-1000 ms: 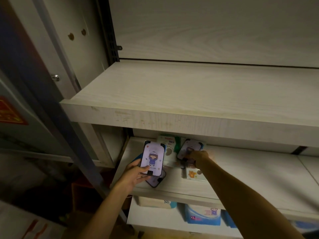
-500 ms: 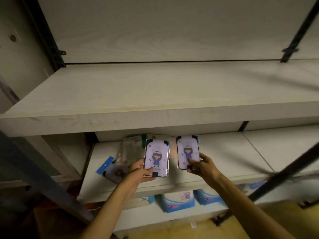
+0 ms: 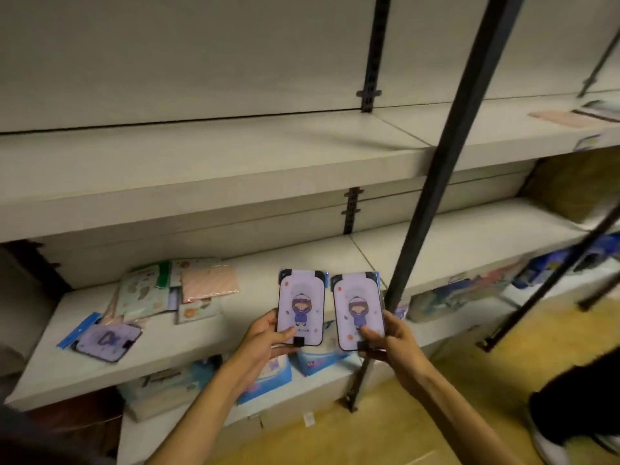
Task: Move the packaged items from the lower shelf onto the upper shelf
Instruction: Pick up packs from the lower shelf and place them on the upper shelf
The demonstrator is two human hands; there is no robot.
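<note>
My left hand (image 3: 265,340) grips a lilac packaged item with a cartoon girl (image 3: 301,308) by its lower left edge. My right hand (image 3: 391,344) grips a matching lilac package (image 3: 357,307) by its lower right edge, thumb on its face. Both packages are upright, side by side, in front of the lower shelf (image 3: 208,330). More packaged items lie on that shelf to the left: a lilac one (image 3: 106,340), a pink striped one (image 3: 209,283) and a pale green one (image 3: 144,293). The upper shelf (image 3: 201,156) spans above.
A dark slanted metal post (image 3: 436,162) crosses just right of my right hand. Boxes and blue packs (image 3: 268,374) sit under the lower shelf. Flat items (image 3: 567,117) lie on the upper shelf at far right. A dark shoe (image 3: 577,414) stands on the wooden floor.
The view has swung right and back from the shelf. Both hands have drawn their packages off the lower shelf and brought them close together; the slanted post now stands just beside the right hand.
</note>
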